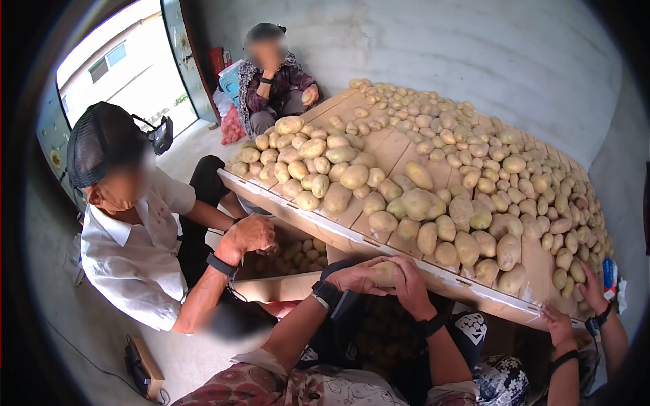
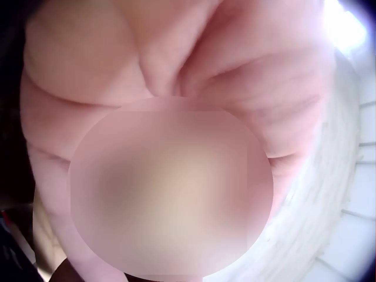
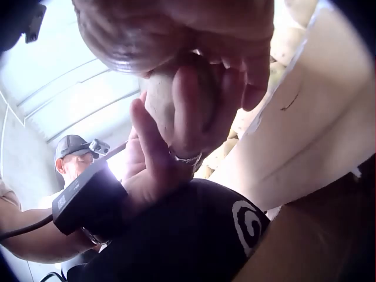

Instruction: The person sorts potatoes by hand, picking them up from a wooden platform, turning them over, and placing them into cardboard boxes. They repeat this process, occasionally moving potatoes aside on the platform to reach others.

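Note:
Just off the near edge of the tabletop, both my hands hold one pale yellow potato [image 1: 384, 274]. My left hand [image 1: 353, 278] grips it from the left. From the other side my right hand [image 1: 412, 289] has its fingers curled over it. The right wrist view shows the same potato [image 3: 160, 101] between the left hand's fingers [image 3: 187, 106] and the right hand above. In the left wrist view the palm of my left hand [image 2: 176, 53] fills most of the picture, with a blurred patch hiding what lies in it.
Many potatoes [image 1: 535, 196] cover the cardboard-topped table [image 1: 379, 145], larger ones [image 1: 420, 203] nearer me. Potatoes also lie in a box [image 1: 298, 257] below. A person in white [image 1: 135, 243] sits left, another [image 1: 277, 88] at the far end. Someone else's hands [image 1: 558, 325] are at right.

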The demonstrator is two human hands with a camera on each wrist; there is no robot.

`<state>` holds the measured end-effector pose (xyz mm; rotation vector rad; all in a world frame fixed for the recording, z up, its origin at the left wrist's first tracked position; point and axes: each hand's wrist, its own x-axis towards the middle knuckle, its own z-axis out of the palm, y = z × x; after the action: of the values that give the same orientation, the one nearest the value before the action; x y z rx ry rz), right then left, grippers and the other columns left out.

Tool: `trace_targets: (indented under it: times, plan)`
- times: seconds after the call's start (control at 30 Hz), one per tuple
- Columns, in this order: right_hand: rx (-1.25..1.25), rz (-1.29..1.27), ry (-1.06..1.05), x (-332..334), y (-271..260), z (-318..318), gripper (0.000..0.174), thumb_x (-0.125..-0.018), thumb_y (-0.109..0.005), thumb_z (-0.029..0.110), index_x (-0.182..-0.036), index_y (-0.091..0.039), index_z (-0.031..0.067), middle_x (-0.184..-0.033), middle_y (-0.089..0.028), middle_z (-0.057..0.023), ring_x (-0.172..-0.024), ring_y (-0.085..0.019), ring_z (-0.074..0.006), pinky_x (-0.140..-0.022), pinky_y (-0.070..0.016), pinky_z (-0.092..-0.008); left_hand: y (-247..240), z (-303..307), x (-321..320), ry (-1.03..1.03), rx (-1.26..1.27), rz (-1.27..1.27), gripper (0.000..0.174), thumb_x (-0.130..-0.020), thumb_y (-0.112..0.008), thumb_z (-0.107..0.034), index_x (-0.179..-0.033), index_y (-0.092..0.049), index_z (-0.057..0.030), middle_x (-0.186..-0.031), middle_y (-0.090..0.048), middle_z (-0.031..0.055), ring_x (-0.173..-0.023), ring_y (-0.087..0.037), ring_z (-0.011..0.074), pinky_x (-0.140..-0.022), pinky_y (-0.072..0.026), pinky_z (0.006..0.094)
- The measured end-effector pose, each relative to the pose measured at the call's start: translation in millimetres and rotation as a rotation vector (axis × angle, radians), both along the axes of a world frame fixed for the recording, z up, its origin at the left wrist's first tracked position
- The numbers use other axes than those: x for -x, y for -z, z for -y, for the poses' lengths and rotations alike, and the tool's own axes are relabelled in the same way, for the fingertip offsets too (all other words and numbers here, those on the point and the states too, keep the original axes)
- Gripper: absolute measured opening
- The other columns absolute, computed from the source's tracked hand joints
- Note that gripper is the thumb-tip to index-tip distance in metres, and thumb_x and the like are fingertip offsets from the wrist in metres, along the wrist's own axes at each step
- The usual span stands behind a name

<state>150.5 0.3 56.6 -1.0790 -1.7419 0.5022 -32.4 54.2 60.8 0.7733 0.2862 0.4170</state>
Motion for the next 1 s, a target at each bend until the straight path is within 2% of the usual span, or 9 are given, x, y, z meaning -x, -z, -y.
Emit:
trace_targets:
  times: [0.1, 0.27, 0.37, 0.4, 0.43, 0.57, 0.7, 0.87, 1.0]
  plan:
    - [0.012, -0.03, -0.017, -3.0, 0.3, 2.6, 0.025, -0.087, -0.049, 0.014, -0.108, -0.053, -0.0001, -0.108, -0.057, -0.0204, -0.097, -0.056, -0.0369, -0.086, -0.044, -0.039, 0.1, -1.8, -1.6, 0.08, -0.015, -0.051, 0.058, -0.087, -0.06, -0.027, -0.135, -0.03, -0.0101, -0.119, -0.051, 0.0082, -0.098, -0.061, 0.0208, -0.083, -0.0521, 0.0305]
    - [0.0, -0.158, 0.005, 5.0, -6.0, 4.5, 0.024, -0.088, -0.048, 0.013, -0.106, -0.053, -0.0005, -0.109, -0.056, -0.0205, -0.098, -0.057, -0.0343, -0.086, -0.0438, -0.0376, 24.7, -3.5, -4.7, 0.094, 0.008, -0.071, 0.043, -0.089, -0.052, -0.042, -0.116, -0.051, -0.0082, -0.096, -0.061, 0.0077, -0.07, -0.058, 0.0168, -0.055, -0.0426, 0.0234]
    - [-0.095, -0.123, -0.004, 10.2, -20.1, 5.4, 0.024, -0.088, -0.047, 0.012, -0.107, -0.053, -0.001, -0.105, -0.058, -0.0197, -0.097, -0.058, -0.0325, -0.086, -0.0445, -0.0368, 11.3, 1.9, -6.4, 0.028, 0.025, -0.172, 0.048, -0.09, -0.043, -0.053, -0.101, -0.057, -0.0082, -0.078, -0.06, 0.0078, -0.056, -0.05, 0.015, -0.048, -0.0352, 0.0226]
    - [0.039, -0.167, -0.043, 12.6, -25.0, 8.5, 0.024, -0.089, -0.046, 0.012, -0.108, -0.052, -0.0015, -0.104, -0.059, -0.0196, -0.096, -0.059, -0.0326, -0.085, -0.0449, -0.0366, 6.9, 0.5, -6.5, 0.028, 0.026, -0.172, 0.048, -0.09, -0.043, -0.053, -0.101, -0.057, -0.0082, -0.078, -0.06, 0.0078, -0.056, -0.05, 0.015, -0.048, -0.0352, 0.0226]
    - [0.176, -0.211, -0.081, 14.6, -25.8, 11.5, 0.025, -0.089, -0.045, 0.012, -0.108, -0.052, -0.0021, -0.102, -0.06, -0.0195, -0.094, -0.06, -0.0327, -0.085, -0.0453, -0.0364, 3.0, -2.3, -6.7, 0.094, -0.03, -0.185, 0.053, -0.089, -0.038, -0.058, -0.101, -0.058, -0.0099, -0.073, -0.059, 0.0071, -0.053, -0.05, 0.0144, -0.048, -0.0358, 0.0227]
    - [0.096, -0.191, -0.065, 18.4, -17.0, 5.8, 0.026, -0.09, -0.045, 0.012, -0.11, -0.052, -0.0023, -0.098, -0.061, -0.0187, -0.091, -0.061, -0.0323, -0.083, -0.0461, -0.0362, 11.7, -12.7, -5.1, 0.264, -0.023, -0.2, 0.066, -0.087, -0.027, -0.069, -0.101, -0.057, -0.0119, -0.065, -0.056, 0.0071, -0.045, -0.045, 0.0134, -0.046, -0.0351, 0.022]
    - [0.014, -0.253, -0.02, 18.5, -10.2, 6.3, 0.026, -0.09, -0.044, 0.013, -0.11, -0.052, -0.0017, -0.102, -0.061, -0.019, -0.095, -0.06, -0.0315, -0.084, -0.0451, -0.0355, 17.9, -11.9, -4.5, 0.261, 0.12, -0.104, 0.061, -0.089, -0.033, -0.063, -0.105, -0.056, -0.0094, -0.068, -0.057, 0.0087, -0.05, -0.045, 0.0129, -0.048, -0.0359, 0.0222]
    - [0.193, -0.31, -0.022, 8.4, -6.6, 3.9, 0.026, -0.091, -0.039, 0.011, -0.108, -0.052, -0.0023, -0.105, -0.059, -0.0149, -0.098, -0.057, -0.0221, -0.088, -0.0427, -0.0307, 16.5, -3.4, -5.8, 0.042, -0.038, -0.079, 0.051, -0.091, -0.049, -0.047, -0.129, -0.042, -0.0135, -0.106, -0.056, 0.007, -0.077, -0.054, 0.0138, -0.063, -0.0423, 0.0236]
    - [0.127, -0.358, -0.052, 7.0, -3.6, -0.9, 0.022, -0.091, -0.042, 0.01, -0.101, -0.056, -0.0033, -0.105, -0.061, -0.0135, -0.093, -0.058, -0.0186, -0.083, -0.0449, -0.0296, 14.1, -5.8, -6.4, 0.051, -0.076, -0.071, 0.056, -0.09, -0.054, -0.039, -0.136, -0.033, -0.0147, -0.115, -0.052, 0.0049, -0.09, -0.057, 0.0167, -0.074, -0.047, 0.0278]
